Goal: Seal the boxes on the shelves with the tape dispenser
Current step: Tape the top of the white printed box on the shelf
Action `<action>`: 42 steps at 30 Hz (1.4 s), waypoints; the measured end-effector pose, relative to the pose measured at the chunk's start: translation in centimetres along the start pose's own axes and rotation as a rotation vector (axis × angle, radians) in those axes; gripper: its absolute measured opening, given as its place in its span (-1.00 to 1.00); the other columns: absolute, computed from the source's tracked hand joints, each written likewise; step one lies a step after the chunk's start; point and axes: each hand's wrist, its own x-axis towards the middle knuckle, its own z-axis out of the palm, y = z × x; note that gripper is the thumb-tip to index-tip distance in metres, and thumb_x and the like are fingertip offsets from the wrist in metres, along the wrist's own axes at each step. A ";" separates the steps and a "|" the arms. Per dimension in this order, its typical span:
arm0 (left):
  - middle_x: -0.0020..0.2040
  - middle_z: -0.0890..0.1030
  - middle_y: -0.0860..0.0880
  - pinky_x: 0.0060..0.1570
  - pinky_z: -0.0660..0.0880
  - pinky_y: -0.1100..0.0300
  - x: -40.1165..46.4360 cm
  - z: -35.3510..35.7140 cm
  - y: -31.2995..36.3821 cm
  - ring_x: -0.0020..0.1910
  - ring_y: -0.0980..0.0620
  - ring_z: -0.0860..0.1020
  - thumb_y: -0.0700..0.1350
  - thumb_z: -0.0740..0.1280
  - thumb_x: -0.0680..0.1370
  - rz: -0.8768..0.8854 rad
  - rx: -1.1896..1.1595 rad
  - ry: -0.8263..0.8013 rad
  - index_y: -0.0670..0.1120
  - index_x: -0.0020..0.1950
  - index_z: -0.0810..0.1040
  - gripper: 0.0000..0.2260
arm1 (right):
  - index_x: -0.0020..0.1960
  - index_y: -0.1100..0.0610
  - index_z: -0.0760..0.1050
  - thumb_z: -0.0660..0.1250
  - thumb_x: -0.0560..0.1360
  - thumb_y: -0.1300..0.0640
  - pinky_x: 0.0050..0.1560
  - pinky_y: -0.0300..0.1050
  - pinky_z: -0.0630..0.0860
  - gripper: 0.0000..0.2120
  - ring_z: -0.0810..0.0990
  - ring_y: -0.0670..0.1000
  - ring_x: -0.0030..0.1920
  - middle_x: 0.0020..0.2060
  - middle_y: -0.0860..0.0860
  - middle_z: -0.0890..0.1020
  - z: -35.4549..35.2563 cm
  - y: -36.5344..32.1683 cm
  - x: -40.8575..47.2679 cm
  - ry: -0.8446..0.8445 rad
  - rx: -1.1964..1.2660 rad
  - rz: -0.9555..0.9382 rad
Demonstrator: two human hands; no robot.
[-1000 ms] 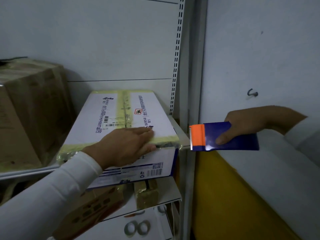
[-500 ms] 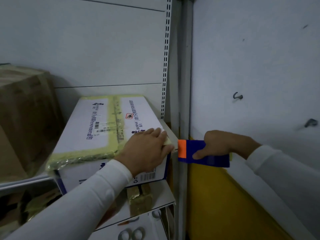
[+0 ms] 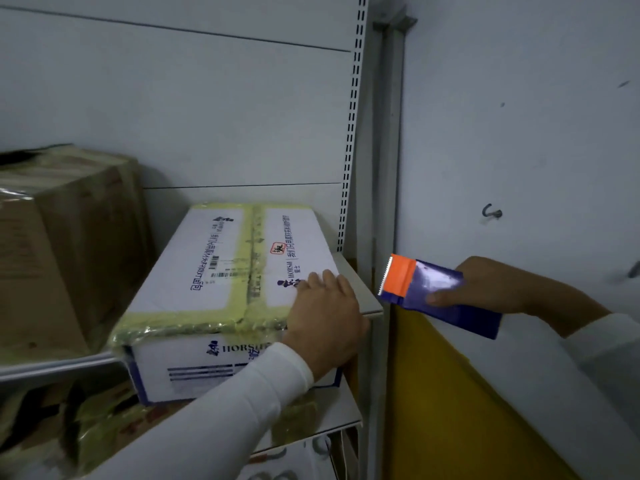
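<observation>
Two hands are seen: the left hand, flat with fingers straight, has slid onto the white box's near-right corner on the shelf; the glossy blue tape dispenser, grasped by the right hand, has been tilted and withdrawn rightwards.

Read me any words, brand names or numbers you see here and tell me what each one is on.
"HORSH": front face of the white box, partly hidden by the left hand.
"HORSH": box top, sideways.
Chinese lines, red badge and barcode digits on the top: too small to read.
Tape dispenser in the right hand: no text.
</observation>
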 end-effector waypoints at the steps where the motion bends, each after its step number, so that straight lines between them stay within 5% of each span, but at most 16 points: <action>1: 0.22 0.40 -0.25 0.15 0.42 -0.09 -0.9 0.0 -0.5 0.14 -0.21 0.41 0.16 0.01 0.58 0.058 -0.010 0.023 -0.23 0.38 0.25 -0.45 | -0.30 0.19 0.54 0.49 0.42 -0.11 -0.42 -0.30 0.35 -0.62 0.54 -0.08 -0.49 -0.49 0.03 0.62 -0.6 0.0 -0.2 0.009 0.033 0.000; 7: 0.41 0.34 -0.21 0.31 0.34 -0.05 -5.3 -0.7 -4.5 0.33 -0.18 0.35 0.17 -0.09 0.54 0.442 -0.056 0.035 -0.18 0.48 0.19 -0.38 | -0.50 0.02 0.52 0.45 0.36 -0.13 -0.44 -0.29 0.36 -0.64 0.56 -0.07 -0.50 -0.49 0.03 0.60 -2.8 -2.7 -0.8 -0.054 0.251 -0.065; 10: 0.51 0.28 -0.10 0.49 0.05 0.15 -5.7 -1.3 -9.5 0.48 -0.02 0.24 0.14 -0.01 0.54 0.546 -0.210 0.005 -0.09 0.53 0.20 -0.41 | -0.46 0.02 0.58 0.46 0.36 -0.15 -0.46 -0.32 0.38 -0.68 0.58 -0.06 -0.47 -0.45 0.04 0.64 -2.5 -4.4 -0.3 -0.089 0.214 -0.095; 13: 0.52 0.22 0.06 0.51 -0.07 0.17 -6.2 -1.5 -15.3 0.52 0.11 0.12 0.01 0.11 0.53 0.410 -0.356 -0.118 0.05 0.52 0.21 -0.47 | -0.25 0.17 0.61 0.47 0.36 -0.17 -0.43 -0.31 0.42 -0.63 0.63 -0.04 -0.42 -0.36 0.08 0.70 -1.6 -5.4 0.3 -0.083 0.142 -0.105; 15: 0.48 0.31 0.07 0.45 0.17 0.02 -6.8 -1.1 -18.2 0.45 0.01 0.27 -0.01 0.15 0.55 0.225 -0.323 -0.190 0.15 0.45 0.29 -0.56 | -0.21 0.19 0.61 0.46 0.32 -0.20 -0.43 -0.32 0.43 -0.58 0.63 -0.05 -0.42 -0.36 0.08 0.70 -0.9 -5.5 0.4 -0.093 0.119 -0.105; 18: 0.08 0.60 0.05 -0.10 0.48 0.12 -6.7 -1.1 -18.7 -0.07 0.06 0.51 0.21 0.05 0.50 -0.038 -0.151 -0.034 0.13 0.08 0.43 -0.70 | -0.26 0.17 0.58 0.46 0.30 -0.22 -0.44 -0.33 0.40 -0.58 0.59 -0.06 -0.46 -0.42 0.04 0.67 -0.7 -5.2 0.4 -0.099 0.136 -0.084; 19: 0.00 0.61 0.05 -0.17 0.49 0.15 -6.4 -0.9 -18.0 -0.15 0.07 0.51 0.27 0.01 0.48 -0.114 -0.116 0.053 0.10 0.04 0.44 -0.64 | -0.28 0.17 0.57 0.46 0.30 -0.22 -0.45 -0.33 0.39 -0.58 0.58 -0.06 -0.46 -0.43 0.04 0.66 -0.7 -5.2 0.3 -0.095 0.149 -0.078; 21: 0.13 0.58 0.00 0.01 0.51 0.08 -5.0 0.1 -16.2 -0.01 0.01 0.56 0.32 0.03 0.52 -0.196 -0.092 0.172 0.03 0.22 0.42 -0.52 | -0.28 0.17 0.57 0.46 0.31 -0.22 -0.45 -0.33 0.39 -0.58 0.59 -0.05 -0.45 -0.42 0.04 0.66 -0.9 -5.2 0.2 -0.090 0.172 -0.072; 24: 0.41 0.37 -0.08 0.35 0.31 -0.06 -2.7 2.2 -13.2 0.35 -0.08 0.38 0.31 -0.01 0.56 -0.219 -0.115 0.100 -0.01 0.46 0.20 -0.41 | -0.27 0.15 0.58 0.46 0.33 -0.20 -0.43 -0.32 0.41 -0.61 0.60 -0.05 -0.44 -0.40 0.04 0.68 -1.0 -5.3 -0.2 -0.091 0.175 -0.091; 29: 0.17 0.45 -0.02 0.12 0.43 0.04 -1.6 3.5 -12.5 0.12 -0.03 0.45 0.23 0.02 0.57 -0.092 0.085 0.094 0.04 0.29 0.35 -0.59 | -0.34 0.06 0.58 0.47 0.38 -0.15 -0.41 -0.32 0.42 -0.70 0.61 -0.07 -0.43 -0.41 0.02 0.67 -2.1 -4.4 -1.3 -0.067 0.196 -0.094; 32: 0.12 0.57 0.01 -0.01 0.53 0.09 -2.7 3.1 -13.3 0.06 -0.01 0.54 0.23 -0.09 0.58 0.028 -0.023 0.211 -0.01 0.21 0.47 -0.51 | -0.48 0.01 0.56 0.47 0.39 -0.13 -0.48 -0.37 0.38 -0.65 0.58 -0.09 -0.49 -0.46 0.02 0.64 -3.4 -3.5 -2.0 -0.033 0.234 -0.070; 36: 0.16 0.64 -0.02 0.04 0.59 0.04 -4.0 3.0 -14.8 0.11 -0.02 0.62 0.24 0.03 0.59 0.238 -0.108 0.302 -0.03 0.23 0.58 -0.50 | -0.42 0.09 0.52 0.47 0.36 -0.15 -0.49 -0.35 0.36 -0.64 0.56 -0.05 -0.49 -0.45 0.07 0.63 -4.3 -3.2 -2.4 -0.018 0.242 -0.047; 39: 0.30 0.54 -0.02 0.31 0.40 -0.04 -3.7 2.6 -17.6 0.29 -0.02 0.50 0.24 0.02 0.59 0.353 -0.191 0.197 -0.04 0.34 0.51 -0.48 | -0.36 0.15 0.52 0.47 0.34 -0.18 -0.45 -0.33 0.36 -0.60 0.56 -0.02 -0.45 -0.41 0.11 0.62 -4.1 -3.3 -2.5 -0.073 0.219 -0.043; 42: 0.43 0.39 0.00 0.44 0.13 0.02 -3.9 2.9 -20.4 0.44 -0.01 0.31 0.32 -0.20 0.56 0.269 -0.203 0.117 0.01 0.45 0.35 -0.34 | -0.39 0.12 0.54 0.47 0.34 -0.17 -0.43 -0.33 0.38 -0.63 0.57 -0.02 -0.44 -0.41 0.10 0.63 -4.0 -3.1 -2.9 -0.084 0.219 -0.050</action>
